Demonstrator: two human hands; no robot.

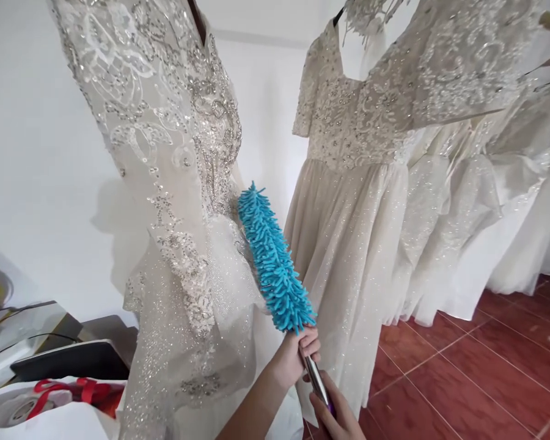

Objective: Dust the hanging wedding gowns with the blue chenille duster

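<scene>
i have the blue duster (275, 263) raised among the pale gowns, its fluffy head at the waist and skirt of the beaded gown (158, 98) on the left; whether it presses the cloth or sits just beside it, i cannot tell. my left hand (297, 353) is wrapped around the metal shaft (317, 380) just below the head, and my right hand (341, 410) has its fingers curled around the handle, nearer me. i'd judge the work as under way, but nothing shows which parts have been gone over, so what is left is unclear; the short-sleeved gown (352, 201) on the right stands clear of my hands. the duster's long axis slants, tip upward to the far left, handle end down to the near right.
</scene>
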